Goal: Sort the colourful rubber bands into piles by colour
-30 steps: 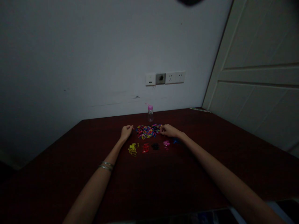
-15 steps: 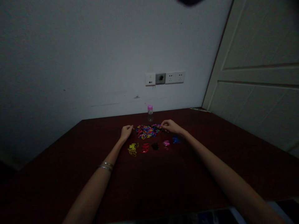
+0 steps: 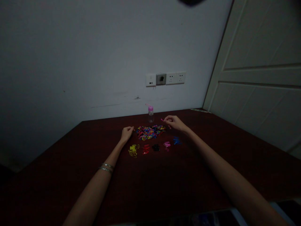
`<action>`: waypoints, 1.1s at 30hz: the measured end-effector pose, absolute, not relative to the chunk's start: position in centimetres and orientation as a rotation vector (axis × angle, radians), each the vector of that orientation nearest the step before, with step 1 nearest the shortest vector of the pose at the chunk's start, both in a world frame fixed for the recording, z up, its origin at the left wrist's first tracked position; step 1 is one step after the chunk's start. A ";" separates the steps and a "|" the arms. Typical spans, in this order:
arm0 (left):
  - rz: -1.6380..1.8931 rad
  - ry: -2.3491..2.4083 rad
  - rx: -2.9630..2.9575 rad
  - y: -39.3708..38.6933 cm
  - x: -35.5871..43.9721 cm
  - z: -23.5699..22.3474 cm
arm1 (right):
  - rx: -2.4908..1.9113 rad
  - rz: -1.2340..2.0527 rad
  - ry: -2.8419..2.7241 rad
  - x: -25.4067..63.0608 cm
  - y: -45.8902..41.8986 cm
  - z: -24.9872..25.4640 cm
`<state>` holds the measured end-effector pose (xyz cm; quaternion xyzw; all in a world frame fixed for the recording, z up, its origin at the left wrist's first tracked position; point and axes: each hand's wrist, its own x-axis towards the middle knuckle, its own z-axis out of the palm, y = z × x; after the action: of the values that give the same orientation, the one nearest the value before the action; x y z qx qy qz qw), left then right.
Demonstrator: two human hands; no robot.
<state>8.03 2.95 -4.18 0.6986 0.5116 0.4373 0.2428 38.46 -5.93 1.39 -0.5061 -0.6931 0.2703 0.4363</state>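
Observation:
A mixed heap of small coloured rubber bands [image 3: 149, 133] lies on the dark red table. Just above its right end, my right hand [image 3: 174, 123] pinches a pink rubber band [image 3: 162, 120] at its fingertips. My left hand [image 3: 127, 133] rests closed on the table at the heap's left edge; whether anything is in its fingers I cannot make out. Nearer to me is a row of sorted groups: yellow bands [image 3: 133, 150], red bands [image 3: 146, 149], black bands [image 3: 155, 147], pink bands [image 3: 166, 144] and blue bands [image 3: 176, 140].
Behind the heap stands a clear bottle with a pink cap [image 3: 150, 115]. The table [image 3: 141, 185] meets a pale wall with sockets [image 3: 175, 78], and a white panelled door [image 3: 256, 75] is on the right. Dark and pale items [image 3: 211, 218] show at the near edge.
My right hand has lifted up from the heap's right end and moved slightly right, with a pink rubber band now showing in its fingertips. My left hand stays in place.

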 end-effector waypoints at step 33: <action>1.117 1.409 2.006 3.2 8.0 -4.3 | -1.470 0.730 -2.004 39.5 -10.5 1.3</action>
<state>7.97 3.16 -4.31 0.7262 0.5100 0.4042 0.2218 39.51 -10.49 1.33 -0.5461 -0.7444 0.2712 0.2720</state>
